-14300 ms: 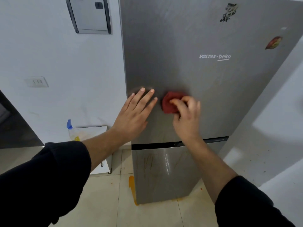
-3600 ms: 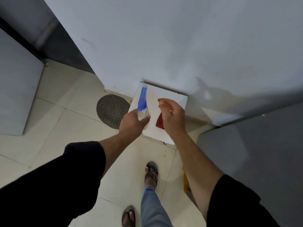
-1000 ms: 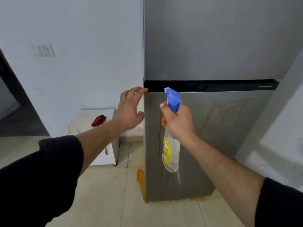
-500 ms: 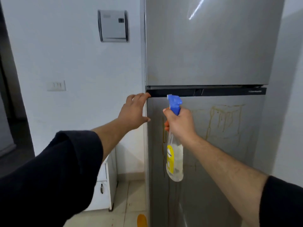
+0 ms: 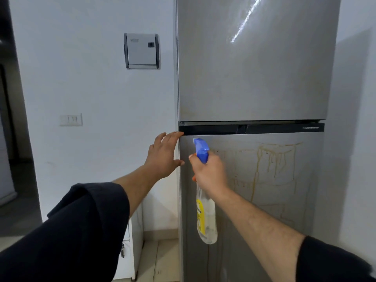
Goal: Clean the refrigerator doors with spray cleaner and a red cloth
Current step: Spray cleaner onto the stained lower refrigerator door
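Right hand (image 5: 210, 173) grips the light, stiff plastic spray bottle (image 5: 206, 220) by its neck, likely the surest hold; left hand (image 5: 162, 157), fingers (image 5: 175, 136) straight, touches the lower refrigerator door (image 5: 274, 210) at its edge.

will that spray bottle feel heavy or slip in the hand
Likely light: the right hand holds the clear plastic spray bottle by its neck. Slipping seems unlikely, since the blue trigger head flares above the grip. The body may flex if squeezed.

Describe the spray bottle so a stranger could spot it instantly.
Find the tall grey refrigerator on the right, then its stained lower door. In front of that door's left edge, the right hand grips the spray bottle: blue trigger head, clear body, yellow label.
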